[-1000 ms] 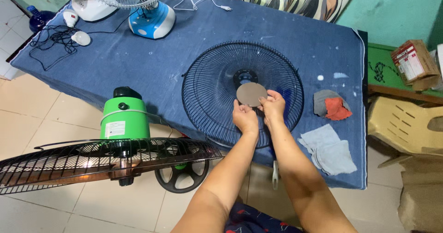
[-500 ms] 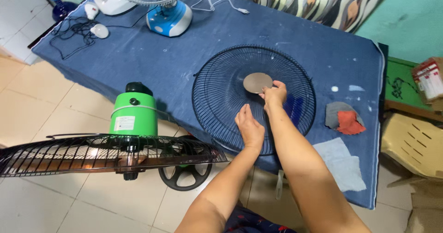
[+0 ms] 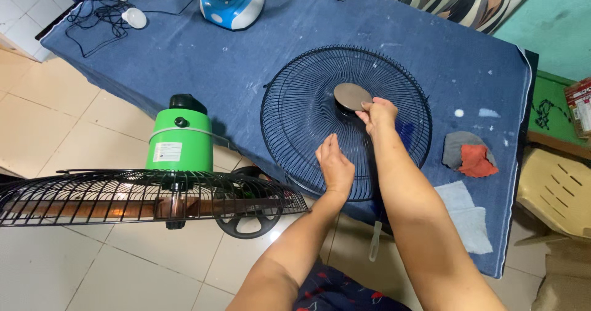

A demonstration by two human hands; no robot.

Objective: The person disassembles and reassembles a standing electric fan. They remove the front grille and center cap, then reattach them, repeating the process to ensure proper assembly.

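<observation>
Broadly, the blue-covered table (image 3: pixel 203 71) stretched out beyond my fingers; the black fan guard (image 3: pixel 295 111) lay flat on it beneath both hands; my right hand (image 3: pixel 378 115) pinched the round grey centre disc (image 3: pixel 351 95) at its edge, fingers curled closed on it; my left hand (image 3: pixel 335 166) rested open on the guard's near wires, gripping nothing; a grey-and-orange rag (image 3: pixel 469 157) lay right of my fingers.

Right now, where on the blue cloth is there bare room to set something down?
Bare cloth lies between the black fan grille, the blue fan base and the tangled cord. The right side is crowded with rags.
</observation>
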